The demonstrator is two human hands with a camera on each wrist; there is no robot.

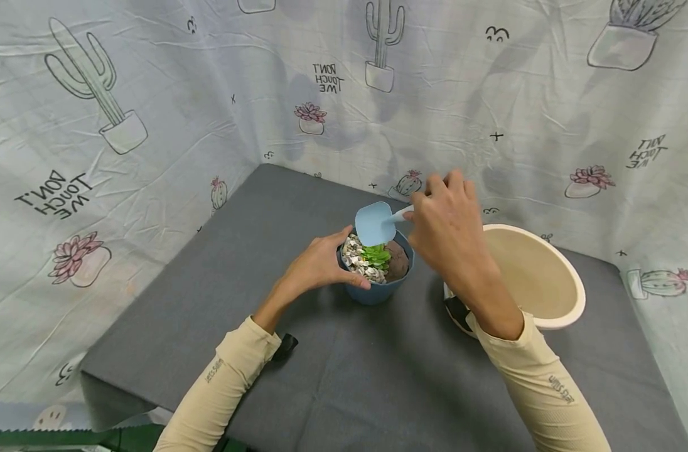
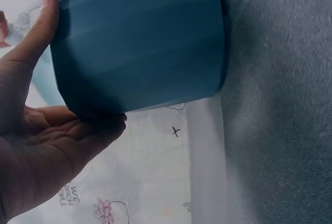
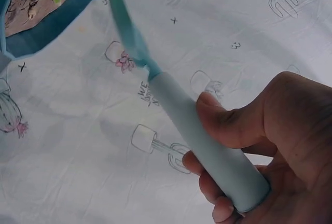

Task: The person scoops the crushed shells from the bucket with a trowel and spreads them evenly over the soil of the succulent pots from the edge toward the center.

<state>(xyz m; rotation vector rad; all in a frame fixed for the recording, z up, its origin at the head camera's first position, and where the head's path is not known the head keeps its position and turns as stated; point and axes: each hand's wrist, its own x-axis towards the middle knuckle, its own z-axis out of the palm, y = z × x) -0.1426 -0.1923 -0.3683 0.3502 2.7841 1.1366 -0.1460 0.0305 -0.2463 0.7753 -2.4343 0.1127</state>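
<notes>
A blue flower pot (image 1: 372,292) stands on the table, with a small green succulent (image 1: 376,256) inside. Pale pebbles (image 1: 356,256) cover the pot's left part, brown soil (image 1: 397,260) its right. My left hand (image 1: 318,262) grips the pot from the left, thumb at the near rim and fingers round the far side; the left wrist view shows the pot wall (image 2: 140,42) beside the hand (image 2: 46,130). My right hand (image 1: 448,226) holds a light-blue trowel (image 1: 376,224) by its handle (image 3: 202,136), the blade tilted above the pot's far rim.
A cream oval basin (image 1: 530,276) sits to the right, partly behind my right forearm. Something black and white (image 1: 458,314) lies under that forearm. A small black object (image 1: 285,347) is beside my left wrist. Patterned cloth (image 1: 434,94) hangs behind the grey table (image 1: 344,389).
</notes>
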